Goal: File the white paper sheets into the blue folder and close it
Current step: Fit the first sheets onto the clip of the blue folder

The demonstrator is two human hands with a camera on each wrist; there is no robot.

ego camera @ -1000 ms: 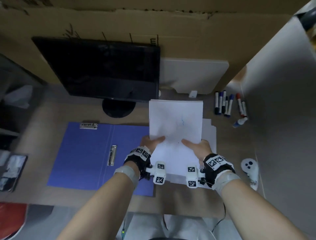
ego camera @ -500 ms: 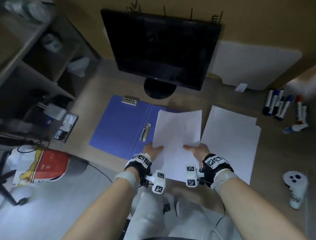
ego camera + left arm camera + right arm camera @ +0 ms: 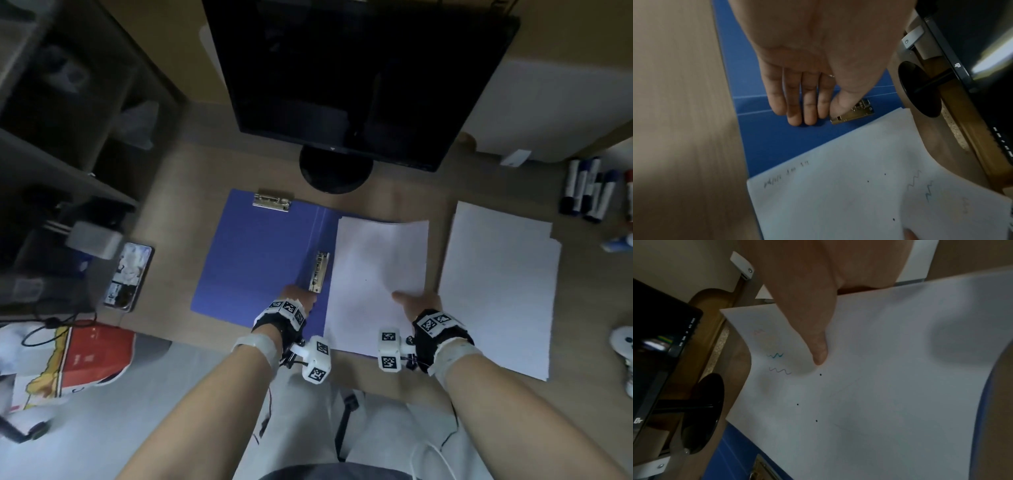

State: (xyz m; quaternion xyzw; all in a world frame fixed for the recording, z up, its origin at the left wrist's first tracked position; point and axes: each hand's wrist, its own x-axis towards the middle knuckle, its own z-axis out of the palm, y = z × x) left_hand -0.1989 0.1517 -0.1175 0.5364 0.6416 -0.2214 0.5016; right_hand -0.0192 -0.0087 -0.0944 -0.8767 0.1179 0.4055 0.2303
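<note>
The blue folder (image 3: 260, 260) (image 3: 760, 138) (image 3: 740, 451) lies open on the wooden desk. A white sheet (image 3: 376, 274) (image 3: 838, 194) (image 3: 890, 386) with small scribbles and dots hangs slightly curled over the folder's right half. My right hand (image 3: 414, 301) pinches its near right edge, thumb (image 3: 813, 337) on top. My left hand (image 3: 296, 301) (image 3: 807, 97) is off the sheet, its fingers straight on the blue cover and its thumb resting on the metal spine clip (image 3: 318, 272) (image 3: 857, 112). Right of the folder, a stack of white sheets (image 3: 496, 301) lies flat.
A black monitor (image 3: 342, 85) stands on its round base (image 3: 335, 168) just behind the folder. A second metal clip (image 3: 272, 200) sits at the folder's top edge. Markers (image 3: 585, 188) lie far right, a white controller (image 3: 625, 346) near the right edge, a phone (image 3: 128, 274) and shelves at left.
The sheet has moved left from above the stack to over the folder's right half. My left hand let go of it and went to the spine clip. The view swung left.
</note>
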